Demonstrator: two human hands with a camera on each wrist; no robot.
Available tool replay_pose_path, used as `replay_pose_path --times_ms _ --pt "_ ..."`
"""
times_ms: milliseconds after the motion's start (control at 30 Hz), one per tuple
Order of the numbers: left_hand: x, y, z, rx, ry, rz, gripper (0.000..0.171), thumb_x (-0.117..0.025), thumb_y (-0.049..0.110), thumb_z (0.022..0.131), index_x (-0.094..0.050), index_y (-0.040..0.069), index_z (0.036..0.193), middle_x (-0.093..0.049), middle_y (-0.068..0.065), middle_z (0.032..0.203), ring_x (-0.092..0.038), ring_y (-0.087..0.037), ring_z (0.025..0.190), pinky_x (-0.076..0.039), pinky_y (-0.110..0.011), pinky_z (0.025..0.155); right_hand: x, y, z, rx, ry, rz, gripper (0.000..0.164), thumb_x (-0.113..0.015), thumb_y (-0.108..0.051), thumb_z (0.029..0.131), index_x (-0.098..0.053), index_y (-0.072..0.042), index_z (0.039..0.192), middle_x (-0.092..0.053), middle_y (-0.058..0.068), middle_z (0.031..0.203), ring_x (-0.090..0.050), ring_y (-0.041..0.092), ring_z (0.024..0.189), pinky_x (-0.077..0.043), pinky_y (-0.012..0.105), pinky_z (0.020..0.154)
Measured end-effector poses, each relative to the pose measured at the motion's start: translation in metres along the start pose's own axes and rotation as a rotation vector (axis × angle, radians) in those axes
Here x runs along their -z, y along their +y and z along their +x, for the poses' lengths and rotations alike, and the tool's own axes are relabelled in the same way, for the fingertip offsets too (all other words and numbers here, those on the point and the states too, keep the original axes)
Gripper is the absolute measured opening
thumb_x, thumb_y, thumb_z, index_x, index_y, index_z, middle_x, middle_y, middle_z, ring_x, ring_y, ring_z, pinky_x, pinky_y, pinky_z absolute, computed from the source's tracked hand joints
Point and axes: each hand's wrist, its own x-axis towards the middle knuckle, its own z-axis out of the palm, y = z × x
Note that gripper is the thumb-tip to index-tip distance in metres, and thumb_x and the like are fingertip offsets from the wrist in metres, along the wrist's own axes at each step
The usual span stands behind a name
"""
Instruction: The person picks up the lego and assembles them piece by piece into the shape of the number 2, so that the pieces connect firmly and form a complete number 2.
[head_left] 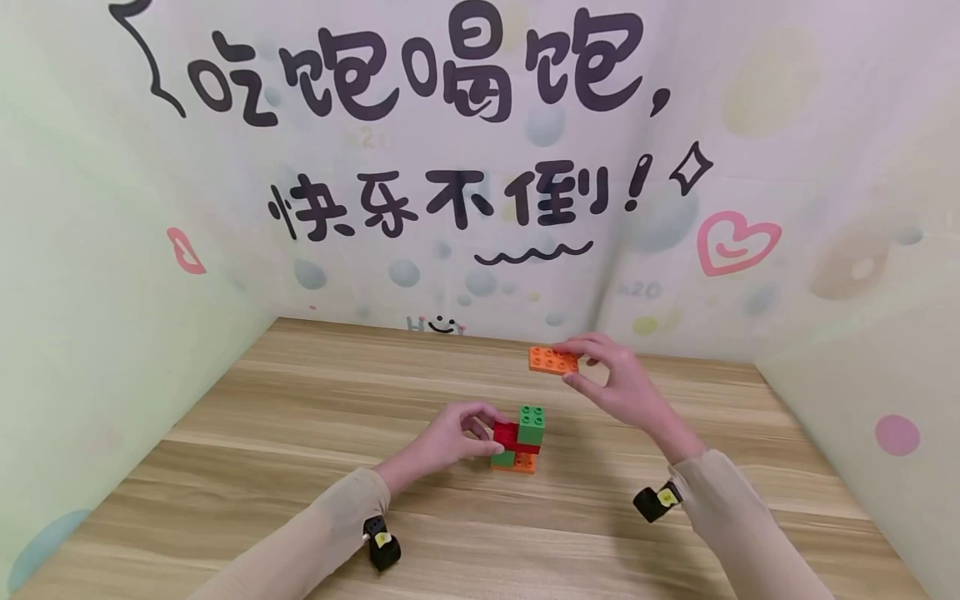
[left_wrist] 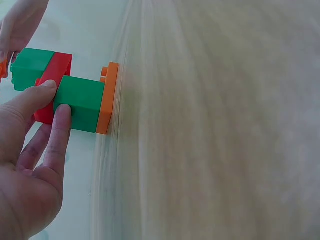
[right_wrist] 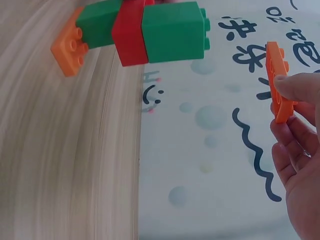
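Observation:
A small tower of toy building bricks stands on the table. At its bottom lies a flat orange plate, with a green brick on one end. Across that sits a red brick, topped at its right end by a second green brick. My left hand holds the tower from the left, thumb on the red brick and a finger against the lower green one. Up behind and to the right of the tower, my right hand pinches another orange plate between thumb and fingers, studs upward.
The wooden table is bounded by a printed cloth backdrop with black lettering at the back, and pale cloth walls at both sides. Each wrist bears a small black camera.

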Motion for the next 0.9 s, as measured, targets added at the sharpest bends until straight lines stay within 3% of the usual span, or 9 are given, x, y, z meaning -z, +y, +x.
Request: replay_pose_path --times_ms 400,633,900 --pt "0.000 0.003 -0.001 0.024 -0.006 -0.029 0.034 -0.079 0.011 0.083 -0.068 0.005 0.115 -0.070 -0.016 0.114 -0.064 -0.009 0.081 -0.053 -0.022 0.068 -0.003 -0.012 0.000 0.031 -0.010 0.031 0.039 -0.075 -0.009 0.087 -0.067 -0.011 0.125 -0.068 0.006 0.120 -0.061 0.014 0.099 -0.050 0.024 0.082" --pt "0.000 0.003 -0.001 0.064 0.006 -0.029 0.033 -0.079 0.010 0.083 -0.069 0.009 0.113 -0.071 -0.011 0.113 -0.064 -0.011 0.082 -0.053 -0.023 0.068 -0.004 -0.020 -0.001 0.027 -0.017 0.045 0.040 -0.075 -0.010 0.086 -0.067 -0.014 0.126 -0.068 0.001 0.122 -0.060 0.010 0.101 -0.050 0.026 0.082" --pt "0.001 0.006 -0.002 0.058 0.002 -0.032 0.033 -0.079 0.010 0.083 -0.069 0.009 0.114 -0.071 -0.012 0.110 -0.064 -0.012 0.082 -0.054 -0.024 0.068 -0.005 -0.025 -0.002 0.031 -0.018 0.046 0.040 -0.075 -0.011 0.087 -0.067 -0.016 0.126 -0.068 -0.001 0.124 -0.059 0.010 0.104 -0.050 0.027 0.084"
